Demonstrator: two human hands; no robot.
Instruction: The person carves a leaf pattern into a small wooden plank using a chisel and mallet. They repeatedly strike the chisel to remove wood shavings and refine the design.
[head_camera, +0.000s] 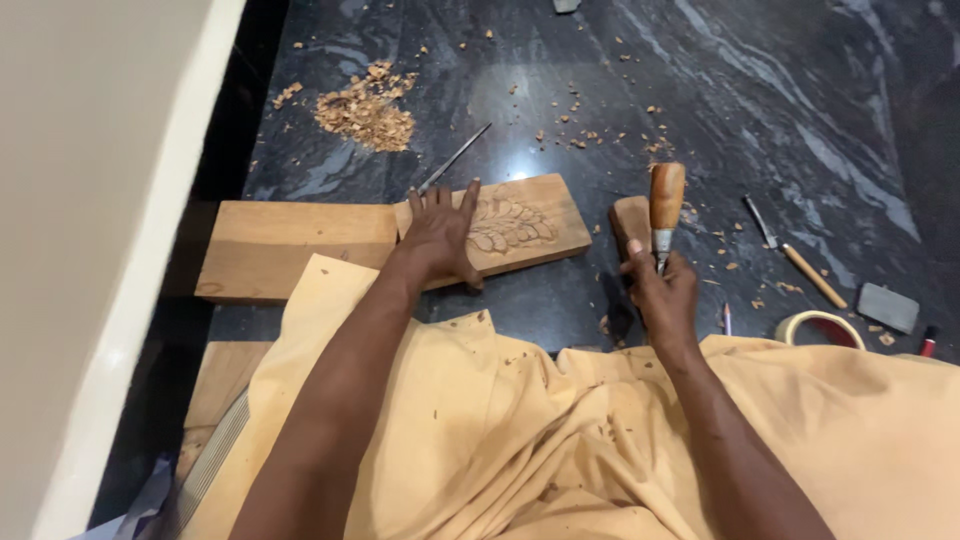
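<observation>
Carved board (515, 225): a flat piece of pale wood lying on the dark marbled floor (800, 120) just in front of my knees, its left end resting against a longer plain plank (290, 245). State of the work, as I judge it: a leaf or feather pattern is cut into the middle of the board, the lobes already outlined and hollowed; the right end and the edges are bare, uncut wood, so the carving looks partly done, with surface left to work. My left hand (440, 235) lies flat on the board, fingers spread, pressing its left part down. My right hand (662, 295) is closed around the metal shank of a chisel (665, 210), its rounded wooden handle pointing up and away from me; the blade end is hidden by my fingers. A small wood block (630, 220) sits just behind the chisel. Also present: a heap of wood shavings (365, 110) further out, loose chips scattered across the floor, a thin metal tool (455, 157) touching the board's far edge, another chisel (800, 255) to the right, a roll of tape (820, 328), a grey stone (888, 307). Tan cloth (520, 440) covers my lap.
</observation>
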